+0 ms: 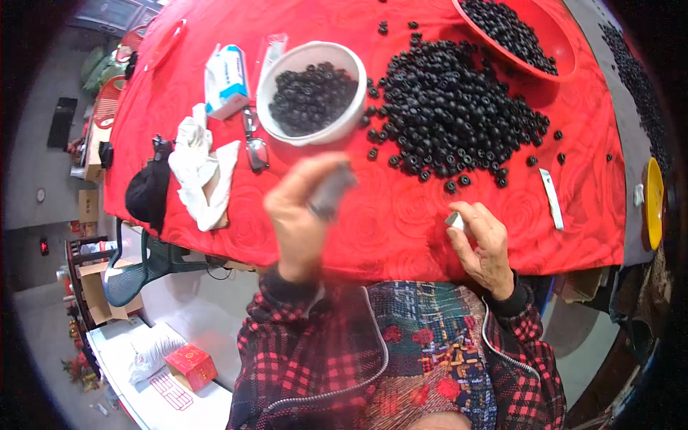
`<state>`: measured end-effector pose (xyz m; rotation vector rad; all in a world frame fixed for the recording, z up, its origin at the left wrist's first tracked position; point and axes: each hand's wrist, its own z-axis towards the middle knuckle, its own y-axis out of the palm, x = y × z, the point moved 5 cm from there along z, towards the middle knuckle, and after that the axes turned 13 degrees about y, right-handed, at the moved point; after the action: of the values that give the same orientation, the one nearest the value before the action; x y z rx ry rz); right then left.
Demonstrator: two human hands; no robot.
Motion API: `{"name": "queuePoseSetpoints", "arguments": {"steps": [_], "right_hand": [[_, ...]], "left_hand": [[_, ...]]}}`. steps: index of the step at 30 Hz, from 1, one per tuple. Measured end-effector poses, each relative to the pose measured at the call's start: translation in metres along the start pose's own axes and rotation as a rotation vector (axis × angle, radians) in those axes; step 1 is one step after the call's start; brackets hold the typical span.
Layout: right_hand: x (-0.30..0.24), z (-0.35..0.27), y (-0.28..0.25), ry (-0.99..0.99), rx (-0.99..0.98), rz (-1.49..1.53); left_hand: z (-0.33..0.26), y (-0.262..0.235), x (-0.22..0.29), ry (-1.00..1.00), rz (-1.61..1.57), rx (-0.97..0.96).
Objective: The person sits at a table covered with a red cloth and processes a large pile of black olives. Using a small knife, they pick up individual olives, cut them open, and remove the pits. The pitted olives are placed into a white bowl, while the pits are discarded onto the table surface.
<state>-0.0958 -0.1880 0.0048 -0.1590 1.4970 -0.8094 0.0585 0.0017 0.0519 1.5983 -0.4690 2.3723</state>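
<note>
My left hand (301, 215) is raised above the table's near edge and blurred by motion, with its fingers shut on a small grey object (331, 192). My right hand (484, 247) rests at the near edge, thumb and fingers pinching a small pale grey piece (454, 220). A big heap of small black ring-shaped pieces (451, 115) lies on the red tablecloth (401, 215) beyond both hands. A white bowl (283, 72) holding more black pieces stands to the heap's left.
A red bowl (552, 36) of black pieces sits at the far right. Glasses (254, 147), a white cloth (201, 172), a white-and-blue box (226, 79) and a black cap (148, 193) lie on the left. A white strip (552, 197) lies right, beside a yellow dish (653, 201).
</note>
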Motion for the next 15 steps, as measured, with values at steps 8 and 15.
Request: {"name": "queuePoseSetpoints", "arguments": {"steps": [8,15], "right_hand": [[0.008,0.002,0.010,-0.005,0.030,-0.024],[0.005,0.003,0.009,-0.019,0.005,-0.059]], "left_hand": [[0.108,-0.068,-0.049,0.261,0.371,0.149],[0.108,-0.081,-0.077,0.306,0.548,0.120]]}}
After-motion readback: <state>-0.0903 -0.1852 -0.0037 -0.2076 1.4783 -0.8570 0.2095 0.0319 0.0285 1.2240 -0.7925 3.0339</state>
